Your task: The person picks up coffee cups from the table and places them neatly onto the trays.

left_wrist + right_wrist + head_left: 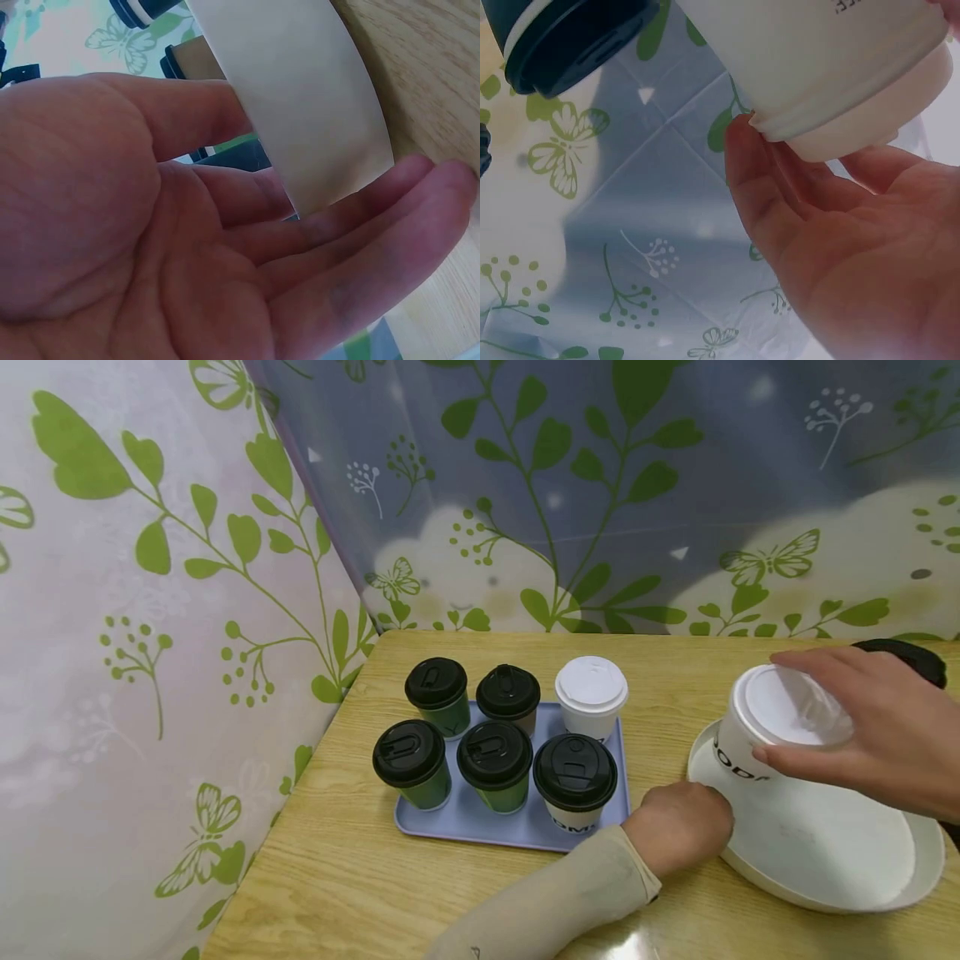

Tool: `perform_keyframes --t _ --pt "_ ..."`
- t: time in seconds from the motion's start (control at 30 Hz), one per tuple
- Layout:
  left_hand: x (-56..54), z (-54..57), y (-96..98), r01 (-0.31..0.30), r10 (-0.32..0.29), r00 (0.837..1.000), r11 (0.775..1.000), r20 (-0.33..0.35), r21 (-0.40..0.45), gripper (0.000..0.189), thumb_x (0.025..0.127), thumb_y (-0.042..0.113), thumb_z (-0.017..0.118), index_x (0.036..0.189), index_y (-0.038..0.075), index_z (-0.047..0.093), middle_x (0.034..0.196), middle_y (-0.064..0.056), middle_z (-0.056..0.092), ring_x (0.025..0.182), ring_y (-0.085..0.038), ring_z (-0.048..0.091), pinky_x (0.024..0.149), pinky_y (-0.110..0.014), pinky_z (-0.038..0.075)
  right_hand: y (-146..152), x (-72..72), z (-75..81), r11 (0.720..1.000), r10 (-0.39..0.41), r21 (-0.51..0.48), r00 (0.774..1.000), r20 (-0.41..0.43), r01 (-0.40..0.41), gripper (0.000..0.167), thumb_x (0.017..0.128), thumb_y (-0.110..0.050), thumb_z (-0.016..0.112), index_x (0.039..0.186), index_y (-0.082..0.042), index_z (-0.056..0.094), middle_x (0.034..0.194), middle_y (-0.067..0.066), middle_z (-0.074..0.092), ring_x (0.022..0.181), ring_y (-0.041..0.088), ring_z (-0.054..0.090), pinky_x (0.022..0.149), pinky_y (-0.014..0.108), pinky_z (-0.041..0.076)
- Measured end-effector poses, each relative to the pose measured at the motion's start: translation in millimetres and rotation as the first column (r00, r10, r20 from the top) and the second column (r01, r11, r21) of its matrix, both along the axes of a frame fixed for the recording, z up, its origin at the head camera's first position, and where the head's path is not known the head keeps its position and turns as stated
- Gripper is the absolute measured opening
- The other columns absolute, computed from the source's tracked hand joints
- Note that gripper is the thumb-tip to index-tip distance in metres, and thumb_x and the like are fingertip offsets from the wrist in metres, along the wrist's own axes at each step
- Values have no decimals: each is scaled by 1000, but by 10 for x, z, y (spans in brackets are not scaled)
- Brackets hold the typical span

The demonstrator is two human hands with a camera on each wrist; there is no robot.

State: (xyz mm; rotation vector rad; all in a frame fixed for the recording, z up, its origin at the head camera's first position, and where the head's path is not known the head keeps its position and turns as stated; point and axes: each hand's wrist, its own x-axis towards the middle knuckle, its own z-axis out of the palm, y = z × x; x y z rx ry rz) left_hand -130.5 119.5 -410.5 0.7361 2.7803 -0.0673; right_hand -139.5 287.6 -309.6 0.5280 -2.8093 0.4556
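Observation:
My right hand (896, 735) grips a white paper cup (738, 743) by its white lid, thumb on the near side and fingers on the far side. Dark lettering shows on the cup, which overlaps the far left of a round white tray (825, 843) in the head view. In the right wrist view the fingertips lie along the lid's rim. My left hand (681, 827) is at the left edge of the round tray. The left wrist view shows its thumb and fingers on either side of the tray's pale rim (307, 97).
Left of the round tray, a lilac rectangular tray (480, 833) carries several lidded cups. Green cups (427, 793) have black lids; a white cup (592, 693) has a white lid; another white cup (576, 781) has a black one. Patterned cloth (525, 527) hangs behind the wooden table (337, 877).

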Motion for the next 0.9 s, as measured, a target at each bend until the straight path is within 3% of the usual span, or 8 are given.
perform_keyframes --t 0.27,0.53,0.7,0.9 --pt "2 10 -4 7 -7 1000 1000 2 -1 27 105 28 56 80 28 67 83 15 68 65 -5 59 50 -33 51 -79 -25 -82 998 32 46 999 20 -33 93 67 -46 94 137 3 58 127 35 60 113 51 48 91 62 35" --pt "12 16 -15 49 -49 998 999 -40 -7 23 107 29 54 90 29 70 90 15 69 67 -6 62 51 -32 52 -118 -60 -170 995 88 50 995 53 -91 90 71 -43 93 137 8 58 129 33 53 113 52 48 86 66 41" --pt "13 10 -21 84 -86 994 996 -65 -33 22 107 28 54 95 31 72 94 17 70 68 -5 62 52 -31 53 -116 -112 -234 993 81 75 989 122 -91 94 78 -47 89 142 11 52 135 36 48 119 56 45 91 69 39" --pt "14 0 -17 102 -105 990 994 -98 -40 21 106 28 56 94 31 72 95 16 70 66 -5 61 50 -31 52 -117 -167 -261 991 79 95 986 149 -94 92 82 -46 86 145 11 49 138 37 47 122 60 43 94 72 37"
